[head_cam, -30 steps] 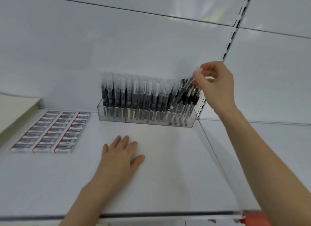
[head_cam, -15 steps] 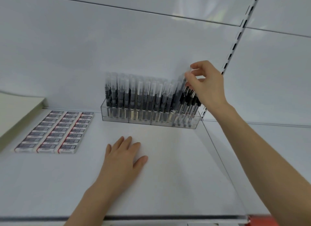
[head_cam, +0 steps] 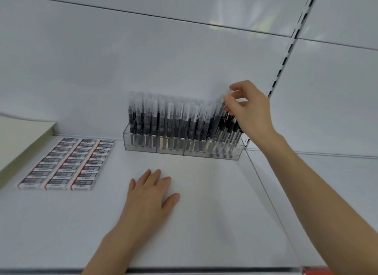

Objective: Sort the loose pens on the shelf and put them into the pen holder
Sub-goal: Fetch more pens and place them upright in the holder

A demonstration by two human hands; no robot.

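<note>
Far to the left of the pen holder [head_cam: 184,151], a thick pale stack [head_cam: 22,139] lies at the frame's edge, partly cut off. Nearer the pen holder, but apart from its left end, boxed erasers [head_cam: 67,164] lie flat in three neat columns on the white shelf [head_cam: 204,223].

In front of the pen holder, a little left of its middle, the left hand [head_cam: 149,194] rests palm down on the shelf. Its fingers are straight and close together, the thumb is spread out to the side, and it holds nothing.

The pen holder is a long clear tray split into compartments, standing against the white back panel [head_cam: 143,59]. It is packed with pens [head_cam: 163,119] that have dark barrels and frosted caps and stand upright in rows. In the rightmost compartment one such pen [head_cam: 218,113] leans to the right, its lower end down among the others. It is beside a cluster of black-gripped pens [head_cam: 230,129] that lean the same way.

Above that right end, the right hand [head_cam: 251,115] pinches the leaning pen's cap between thumb and forefinger, with the other fingers curled beneath. Just right of the pen holder a clear divider [head_cam: 263,190] runs forward across the shelf. A slotted upright [head_cam: 284,59] climbs the back panel behind the right hand.
</note>
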